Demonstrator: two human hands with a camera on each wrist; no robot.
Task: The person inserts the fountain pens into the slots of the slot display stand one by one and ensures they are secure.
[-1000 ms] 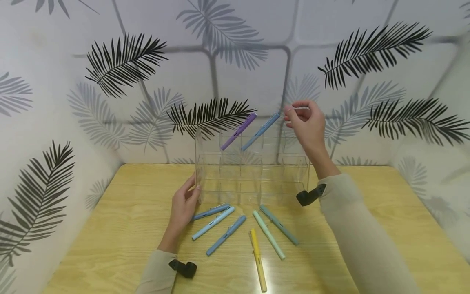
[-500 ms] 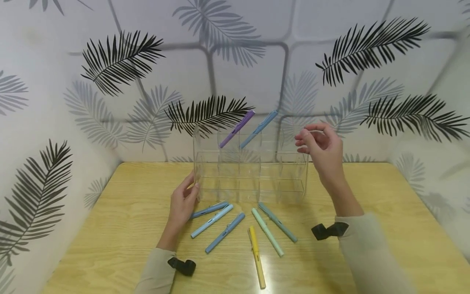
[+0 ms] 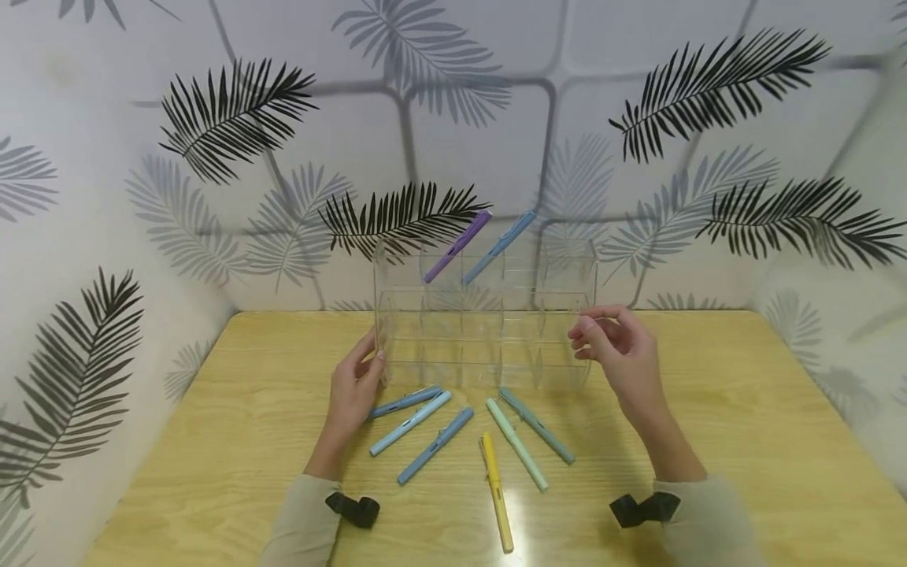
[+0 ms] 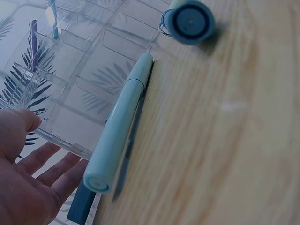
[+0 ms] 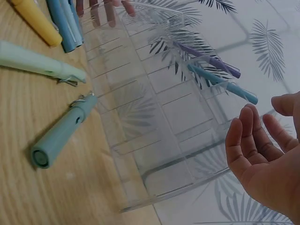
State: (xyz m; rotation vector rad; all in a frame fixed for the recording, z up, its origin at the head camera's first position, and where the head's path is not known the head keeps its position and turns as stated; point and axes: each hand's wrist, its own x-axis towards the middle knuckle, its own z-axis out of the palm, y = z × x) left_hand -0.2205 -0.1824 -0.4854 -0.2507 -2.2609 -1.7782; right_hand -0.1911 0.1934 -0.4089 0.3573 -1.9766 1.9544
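Note:
A clear tiered pen rack (image 3: 483,342) stands on the table. My left hand (image 3: 354,386) holds its left side, thumb in front and fingers behind the panel. My right hand (image 3: 627,358) is beside the rack's right edge, fingers loosely curled with nothing between them; whether it touches the edge is unclear. In the top tier a purple pen (image 3: 457,247) and a blue pen (image 3: 499,248) lean side by side. Before the rack lie a yellow pen (image 3: 497,492), a light green pen (image 3: 517,445), a grey-green pen (image 3: 537,425), a light blue pen (image 3: 411,423) and two darker blue pens (image 3: 434,446).
The wooden table (image 3: 234,441) reaches back to a wall (image 3: 482,47) with a leaf print. The pens fan out between my forearms. One blue pen (image 3: 405,402) lies close to my left hand and the rack's front.
My right hand has come away from the blue pen in the top tier, moving right and then down along the rack's right side. My left hand and the pens have stayed in place.

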